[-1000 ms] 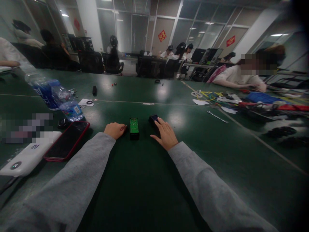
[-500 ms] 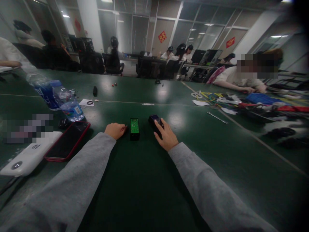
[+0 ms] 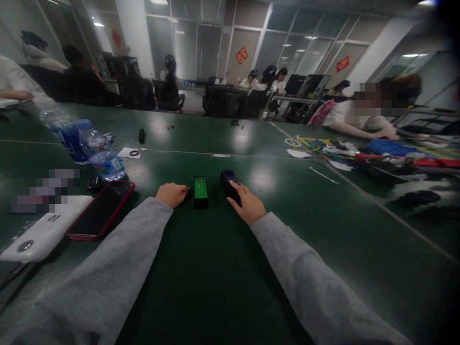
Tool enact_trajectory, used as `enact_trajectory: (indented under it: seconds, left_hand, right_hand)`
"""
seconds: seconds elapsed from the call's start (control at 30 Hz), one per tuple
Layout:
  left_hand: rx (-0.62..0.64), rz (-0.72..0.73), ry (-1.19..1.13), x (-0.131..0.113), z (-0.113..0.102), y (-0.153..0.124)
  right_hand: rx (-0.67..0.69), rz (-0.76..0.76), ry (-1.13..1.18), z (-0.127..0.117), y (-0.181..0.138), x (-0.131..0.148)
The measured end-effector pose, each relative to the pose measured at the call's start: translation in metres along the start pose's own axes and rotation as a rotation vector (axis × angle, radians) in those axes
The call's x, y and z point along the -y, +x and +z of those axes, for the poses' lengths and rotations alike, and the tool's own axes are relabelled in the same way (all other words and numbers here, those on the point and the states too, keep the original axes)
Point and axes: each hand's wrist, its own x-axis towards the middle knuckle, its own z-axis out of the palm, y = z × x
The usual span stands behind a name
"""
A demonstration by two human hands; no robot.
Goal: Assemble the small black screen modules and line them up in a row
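On the green table [image 3: 215, 268] lies a small black case with a green circuit board [image 3: 200, 190] showing on top. My left hand [image 3: 171, 194] rests just left of it with the fingers curled in, and nothing shows in them. A second black device [image 3: 228, 181] lies to the right of the board. My right hand [image 3: 247, 205] lies over its near end, fingers curled onto it. Both arms wear grey sleeves.
At the left are a red-cased phone [image 3: 100, 208], a white power bank [image 3: 41, 234] and two water bottles [image 3: 98, 152]. A wrench [image 3: 322, 174], cables and tools [image 3: 359, 151] lie at the right by a seated person [image 3: 362, 120]. More people sit at the back.
My right hand has drawn back toward me along the black device and its fingers have curled onto it. The left hand and the circuit board have not moved.
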Motion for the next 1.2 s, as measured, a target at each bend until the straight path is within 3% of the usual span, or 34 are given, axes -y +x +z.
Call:
enact_trajectory:
  seconds: [0.7, 1.0, 1.1, 1.2]
  left_hand:
    - [0.005, 0.0, -0.004, -0.0008, -0.0006, -0.0005]
    - [-0.001, -0.009, -0.014, -0.0009, -0.0019, -0.0008]
    - [0.003, -0.008, -0.008, -0.001, -0.0014, -0.0008]
    - [0.012, -0.004, -0.008, -0.0011, -0.0014, -0.0007]
  right_hand:
    - [-0.03, -0.113, 0.007, -0.0026, 0.0005, -0.0006]
    - [-0.026, -0.081, 0.057, -0.0016, -0.0001, -0.0005]
    - [-0.078, -0.107, 0.072, -0.0022, -0.0002, -0.0007]
    - [-0.269, -0.11, 0.125, -0.005, -0.0006, 0.0001]
